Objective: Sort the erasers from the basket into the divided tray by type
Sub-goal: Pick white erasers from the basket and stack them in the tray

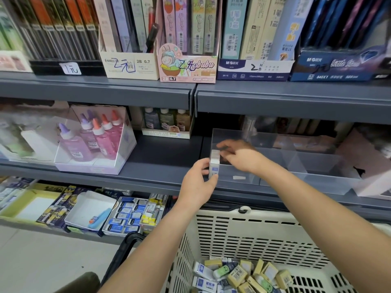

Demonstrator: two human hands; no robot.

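A white-and-blue eraser stack (214, 166) stands upright at the front left corner of the clear divided tray (275, 176) on the shelf (160, 166), gripped by the left hand (198, 183). The right hand (239, 154) reaches over the tray to the stack's top, but its grip is too blurred to tell. Loose erasers (237, 274) lie in the basket (254, 233) below.

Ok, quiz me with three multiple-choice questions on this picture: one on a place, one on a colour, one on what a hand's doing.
1. Where does the clear tray stand?
A. on the floor
B. on the top shelf
C. on the grey middle shelf

2. What colour is the basket?
A. cream
B. red
C. green

3. What is the left hand doing?
A. hanging empty
B. gripping white-and-blue erasers
C. pushing a bottle

Answers: 1 C, the grey board runs under it; 2 A, its slotted walls are cream; 3 B, its fingers curl round the stack.
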